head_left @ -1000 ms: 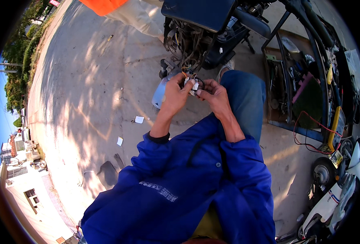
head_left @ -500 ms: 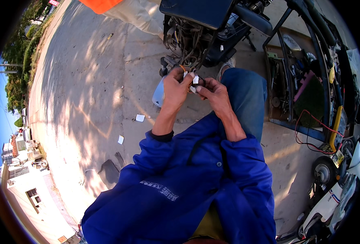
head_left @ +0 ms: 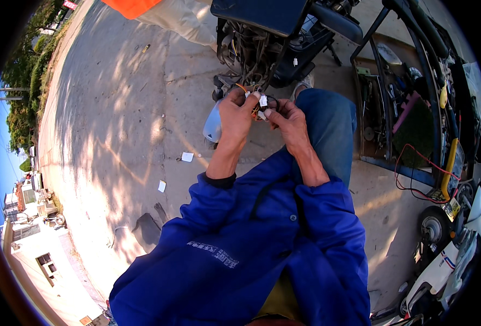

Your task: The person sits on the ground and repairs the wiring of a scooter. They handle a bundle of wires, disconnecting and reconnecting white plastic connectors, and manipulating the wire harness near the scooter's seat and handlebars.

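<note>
In front of the vehicle's dark wiring bundle, both my hands are closed on small parts of the harness. My left hand pinches wires beside a white connector, its thumb pressed against that piece. With thumb and fingertips, my right hand grips a second white connector just below the first. Thin orange and dark wires run between the fingertips, and their ends are partly hidden. The two hands are close together, nearly touching at the connectors.
A dark flat panel and the vehicle's frame overhang the wiring. To the right stands a metal-framed tool rack with a yellow device and red leads. White scraps lie on the concrete. A person in light trousers is at the top.
My fingers have shifted slightly around the connectors. More orange wire now shows between my hands, and the upper white connector has moved a little. Both hands keep their grip.
</note>
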### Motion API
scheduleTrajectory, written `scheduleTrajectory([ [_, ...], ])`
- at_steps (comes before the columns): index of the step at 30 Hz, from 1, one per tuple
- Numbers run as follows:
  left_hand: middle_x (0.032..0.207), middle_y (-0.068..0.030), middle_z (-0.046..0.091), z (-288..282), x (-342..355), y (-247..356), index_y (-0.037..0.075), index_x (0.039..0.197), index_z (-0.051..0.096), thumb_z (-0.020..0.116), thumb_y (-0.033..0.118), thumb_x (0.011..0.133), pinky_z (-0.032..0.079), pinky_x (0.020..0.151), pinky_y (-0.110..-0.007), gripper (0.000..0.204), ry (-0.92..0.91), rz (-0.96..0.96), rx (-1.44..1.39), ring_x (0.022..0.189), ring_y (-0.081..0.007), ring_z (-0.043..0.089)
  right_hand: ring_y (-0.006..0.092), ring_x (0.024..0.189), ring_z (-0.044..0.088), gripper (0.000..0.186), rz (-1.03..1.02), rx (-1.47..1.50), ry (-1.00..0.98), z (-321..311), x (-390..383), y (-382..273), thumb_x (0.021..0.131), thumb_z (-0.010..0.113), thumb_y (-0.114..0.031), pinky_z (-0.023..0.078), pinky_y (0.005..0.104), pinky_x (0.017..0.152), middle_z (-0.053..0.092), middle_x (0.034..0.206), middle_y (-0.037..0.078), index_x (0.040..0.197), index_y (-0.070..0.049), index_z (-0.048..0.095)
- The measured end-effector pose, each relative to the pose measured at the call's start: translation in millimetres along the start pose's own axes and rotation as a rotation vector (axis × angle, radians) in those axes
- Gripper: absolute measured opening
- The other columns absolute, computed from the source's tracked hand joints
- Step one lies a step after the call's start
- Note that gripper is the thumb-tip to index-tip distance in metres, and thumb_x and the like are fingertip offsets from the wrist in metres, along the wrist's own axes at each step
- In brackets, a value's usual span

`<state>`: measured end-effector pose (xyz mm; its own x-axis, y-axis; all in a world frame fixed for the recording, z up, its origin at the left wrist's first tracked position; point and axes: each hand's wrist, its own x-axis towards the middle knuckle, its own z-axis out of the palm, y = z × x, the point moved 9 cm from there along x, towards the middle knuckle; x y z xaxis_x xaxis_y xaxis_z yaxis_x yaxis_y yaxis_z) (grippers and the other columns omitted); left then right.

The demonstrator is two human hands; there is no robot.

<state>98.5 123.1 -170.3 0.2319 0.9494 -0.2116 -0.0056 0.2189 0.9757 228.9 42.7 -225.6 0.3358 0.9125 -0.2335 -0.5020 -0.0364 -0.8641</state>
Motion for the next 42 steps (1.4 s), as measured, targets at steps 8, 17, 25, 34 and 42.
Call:
scheduleTrajectory([
  [8, 0.095, -0.0062, 0.072, -2.5, 0.7, -2.3, -0.006, 0.112, 0.068, 0.073, 0.008, 0.092, 0.050, 0.073, -0.025, 0.025, 0.037, 0.008, -0.059, 0.082, -0.0100, 0.064, 0.0132, 0.098, 0.058, 0.029, -0.359, -0.389, 0.089, -0.4, -10.8, -30.3, 0.082, 0.077, -0.004, 0.049, 0.0266, 0.078, 0.059, 0.118, 0.005, 0.110, -0.002, 0.068],
  [17, 0.094, -0.0075, 0.072, 5.8, -5.5, -5.2, -0.005, 0.111, 0.068, 0.070, 0.008, 0.094, 0.052, 0.068, -0.026, 0.021, -0.049, -0.008, -0.002, 0.080, -0.0109, 0.065, 0.0148, 0.097, 0.060, 0.022, -0.279, -0.365, 0.088, -4.2, -6.0, -20.3, 0.086, 0.078, -0.013, 0.050, 0.0277, 0.080, 0.060, 0.127, 0.008, 0.105, -0.002, 0.076],
  [25, 0.094, -0.0094, 0.071, 5.9, -2.1, -12.9, -0.005, 0.112, 0.064, 0.064, 0.006, 0.096, 0.056, 0.065, -0.027, 0.019, -0.109, 0.010, -0.025, 0.079, -0.0119, 0.067, 0.0134, 0.094, 0.060, 0.022, -0.269, -0.319, 0.127, -15.4, 0.9, -8.2, 0.085, 0.078, -0.012, 0.050, 0.0271, 0.079, 0.061, 0.128, 0.010, 0.103, -0.001, 0.076],
  [34, 0.094, -0.0083, 0.071, 2.4, 0.1, -12.2, -0.006, 0.115, 0.064, 0.066, 0.008, 0.094, 0.052, 0.069, -0.026, 0.025, -0.088, 0.017, 0.024, 0.079, -0.0113, 0.066, 0.0213, 0.105, 0.060, 0.022, -0.248, -0.433, 0.111, -9.9, -3.6, -13.6, 0.084, 0.077, -0.010, 0.049, 0.0321, 0.086, 0.059, 0.127, 0.012, 0.101, 0.002, 0.071],
  [42, 0.096, -0.0085, 0.072, 0.2, 2.4, -10.3, -0.008, 0.116, 0.066, 0.072, 0.011, 0.094, 0.053, 0.071, -0.027, 0.030, -0.109, 0.009, 0.129, 0.080, -0.0114, 0.066, 0.0185, 0.101, 0.061, 0.018, -0.495, -0.716, 0.075, 7.6, -14.4, -37.5, 0.086, 0.075, -0.006, 0.049, 0.0305, 0.086, 0.058, 0.123, 0.009, 0.100, 0.004, 0.069],
])
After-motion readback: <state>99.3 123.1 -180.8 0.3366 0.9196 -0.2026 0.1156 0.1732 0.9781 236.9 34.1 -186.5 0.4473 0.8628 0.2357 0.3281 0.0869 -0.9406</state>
